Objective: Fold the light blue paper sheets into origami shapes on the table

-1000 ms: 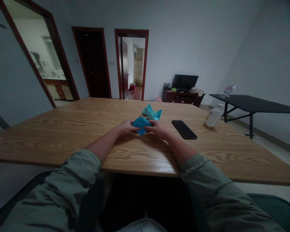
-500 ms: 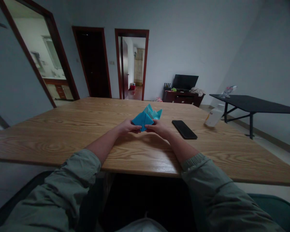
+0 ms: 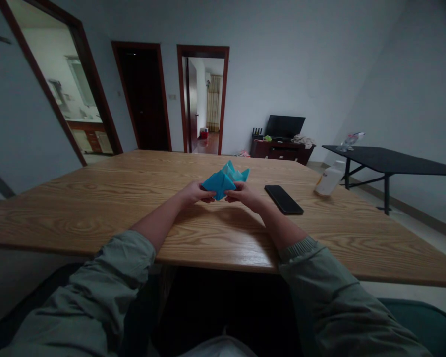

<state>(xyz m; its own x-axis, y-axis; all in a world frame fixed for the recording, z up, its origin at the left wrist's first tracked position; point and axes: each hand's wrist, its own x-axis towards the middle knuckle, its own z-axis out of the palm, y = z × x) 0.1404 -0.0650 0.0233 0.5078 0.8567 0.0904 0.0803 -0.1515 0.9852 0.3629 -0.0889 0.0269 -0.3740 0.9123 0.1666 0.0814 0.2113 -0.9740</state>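
Observation:
A folded blue paper piece [image 3: 220, 183], like origami with pointed corners and a paler inner side, is held between my two hands just above the wooden table [image 3: 215, 243]. My left hand [image 3: 196, 193] is closed on its left edge, thumb on the near side. On the opposite edge, my right hand [image 3: 243, 194] pinches the paper with thumb and fingers. The fingers behind the paper are partly hidden. To the right of my right hand lies a black phone [image 3: 283, 199], flat on the table.
A white bottle or carton [image 3: 330, 178] stands tilted-looking near the table's right edge. Beyond it is a black table [image 3: 390, 158] with a clear plastic item on top. A television [image 3: 285, 127] sits on a dark cabinet [image 3: 275, 149] at the back.
My fingers have shifted slightly along the paper's lower edges, and the thumbs sit a little further apart. The blue paper stays in nearly the same place.

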